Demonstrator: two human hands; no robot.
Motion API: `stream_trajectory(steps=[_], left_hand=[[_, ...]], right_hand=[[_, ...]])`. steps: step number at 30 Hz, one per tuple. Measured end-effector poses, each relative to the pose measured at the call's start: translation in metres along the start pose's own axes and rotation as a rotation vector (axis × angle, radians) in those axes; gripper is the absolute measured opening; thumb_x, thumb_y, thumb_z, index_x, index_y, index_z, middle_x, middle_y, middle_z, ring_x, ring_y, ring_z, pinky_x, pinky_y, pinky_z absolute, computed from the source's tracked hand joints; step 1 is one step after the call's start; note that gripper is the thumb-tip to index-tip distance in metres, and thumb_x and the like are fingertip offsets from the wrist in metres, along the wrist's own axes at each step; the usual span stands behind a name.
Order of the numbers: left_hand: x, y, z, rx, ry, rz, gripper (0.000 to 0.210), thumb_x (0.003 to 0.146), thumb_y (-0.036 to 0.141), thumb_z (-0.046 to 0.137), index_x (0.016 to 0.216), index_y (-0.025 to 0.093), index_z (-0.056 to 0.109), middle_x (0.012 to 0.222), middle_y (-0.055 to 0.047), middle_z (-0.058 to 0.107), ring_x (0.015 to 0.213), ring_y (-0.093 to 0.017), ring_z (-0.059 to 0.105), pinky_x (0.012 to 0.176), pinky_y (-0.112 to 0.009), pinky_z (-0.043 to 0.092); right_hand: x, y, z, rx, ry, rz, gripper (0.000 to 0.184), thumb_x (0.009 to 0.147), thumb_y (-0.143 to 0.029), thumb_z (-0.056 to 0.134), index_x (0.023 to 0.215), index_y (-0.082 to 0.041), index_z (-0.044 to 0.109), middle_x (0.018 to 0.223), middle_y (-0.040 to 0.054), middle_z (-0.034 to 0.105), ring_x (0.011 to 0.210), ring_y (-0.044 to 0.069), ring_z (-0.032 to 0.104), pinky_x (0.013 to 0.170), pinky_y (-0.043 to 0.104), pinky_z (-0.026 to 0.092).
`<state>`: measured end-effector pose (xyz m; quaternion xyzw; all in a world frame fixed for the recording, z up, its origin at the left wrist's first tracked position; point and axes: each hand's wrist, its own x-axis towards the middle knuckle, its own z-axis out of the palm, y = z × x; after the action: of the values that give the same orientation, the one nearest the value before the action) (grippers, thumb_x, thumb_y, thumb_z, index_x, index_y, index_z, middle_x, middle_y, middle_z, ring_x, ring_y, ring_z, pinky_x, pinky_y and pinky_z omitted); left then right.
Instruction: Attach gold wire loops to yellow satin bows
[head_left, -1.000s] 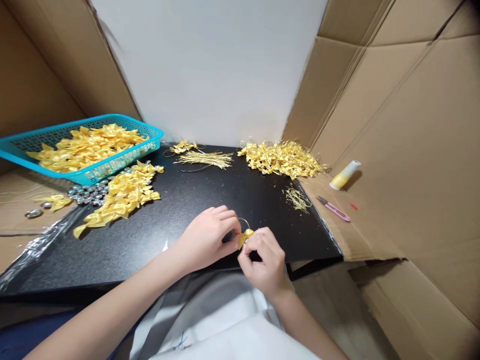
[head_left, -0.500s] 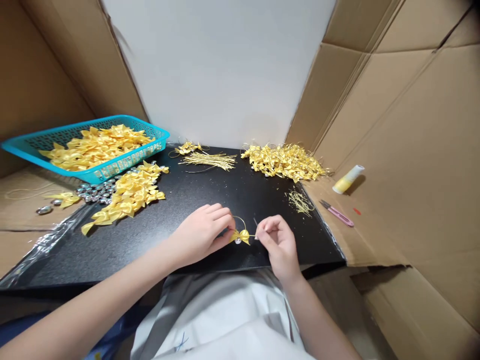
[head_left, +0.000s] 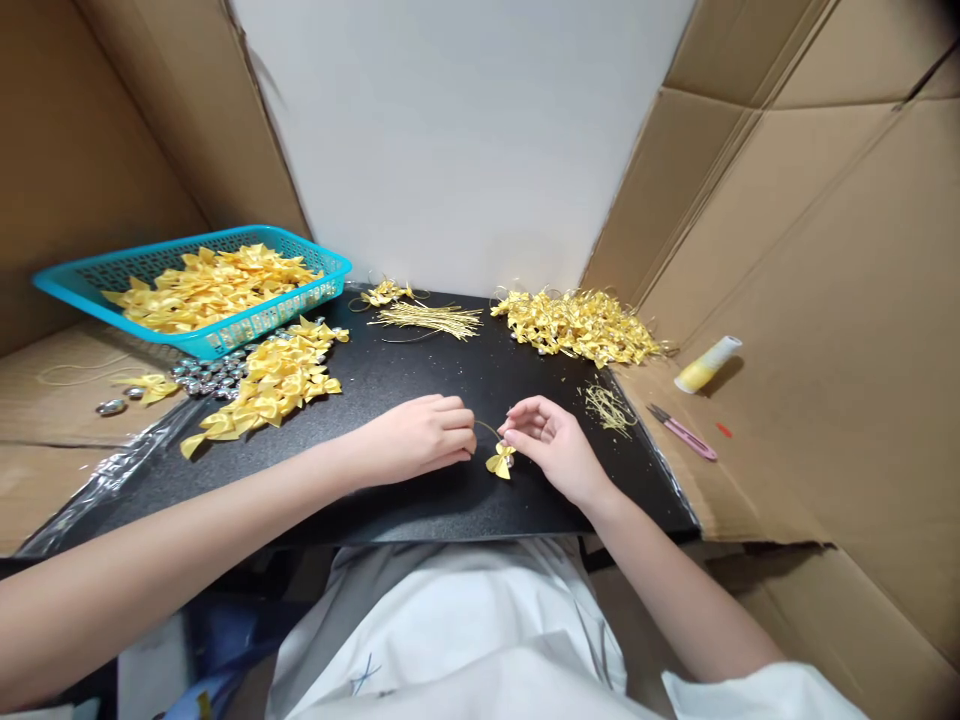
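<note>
The right hand (head_left: 555,448) pinches the gold wire (head_left: 489,428) at a yellow ribbon bow (head_left: 499,462); the left hand (head_left: 431,438) is curled, its grip I cannot tell

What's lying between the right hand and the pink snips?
In the head view, a small tangle of gold string lies on the black table between the right hand and the pink snips, slightly toward the back.

Bow (head_left: 498,464) satiny cloth; basket (head_left: 212,346) smooth plastic (quite glossy); cardboard (head_left: 840,330) matt.
</note>
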<state>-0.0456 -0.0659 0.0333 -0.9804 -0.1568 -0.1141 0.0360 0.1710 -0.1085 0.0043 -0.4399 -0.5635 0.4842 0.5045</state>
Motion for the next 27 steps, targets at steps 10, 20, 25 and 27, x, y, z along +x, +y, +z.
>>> stream_trajectory(steps=[10,20,25,27], left_hand=[[0.018,-0.007,0.009,-0.202,-0.024,-0.258,0.021,0.079,0.033,0.063,0.094,0.019,0.065,0.095,-0.005,0.064,0.087,-0.021,0.056,0.079,-0.033,0.042],[0.015,-0.018,0.039,-0.302,0.156,-0.314,0.015,0.086,0.029,0.057,0.081,0.018,0.064,0.085,-0.004,0.063,0.078,-0.017,0.055,0.073,-0.029,0.041],[0.013,-0.021,0.038,-0.173,0.171,-0.368,0.014,0.086,0.029,0.060,0.078,0.019,0.065,0.082,-0.003,0.064,0.077,-0.018,0.053,0.068,-0.029,0.036],[0.012,-0.022,0.035,-0.101,0.184,-0.394,0.016,0.088,0.031,0.059,0.079,0.019,0.065,0.083,-0.003,0.065,0.079,-0.018,0.054,0.069,-0.029,0.035]], right_hand=[[0.036,-0.011,-0.018,-0.093,-0.337,0.092,0.023,0.070,-0.032,0.074,0.084,-0.016,0.065,0.080,0.0039,0.072,0.071,0.014,0.068,0.073,0.031,0.056],[0.064,-0.016,-0.004,-0.842,-0.508,0.061,0.016,0.071,-0.029,0.071,0.064,-0.015,0.067,0.057,-0.0010,0.063,0.053,0.011,0.054,0.052,0.022,0.037],[0.065,-0.010,0.003,-0.803,-0.529,0.052,0.016,0.070,-0.027,0.072,0.062,-0.015,0.065,0.056,-0.0017,0.062,0.053,0.010,0.053,0.052,0.021,0.037],[0.067,-0.002,0.002,-0.722,-0.490,0.028,0.012,0.071,-0.025,0.070,0.065,-0.015,0.066,0.056,-0.0024,0.061,0.052,0.009,0.052,0.053,0.020,0.037]])
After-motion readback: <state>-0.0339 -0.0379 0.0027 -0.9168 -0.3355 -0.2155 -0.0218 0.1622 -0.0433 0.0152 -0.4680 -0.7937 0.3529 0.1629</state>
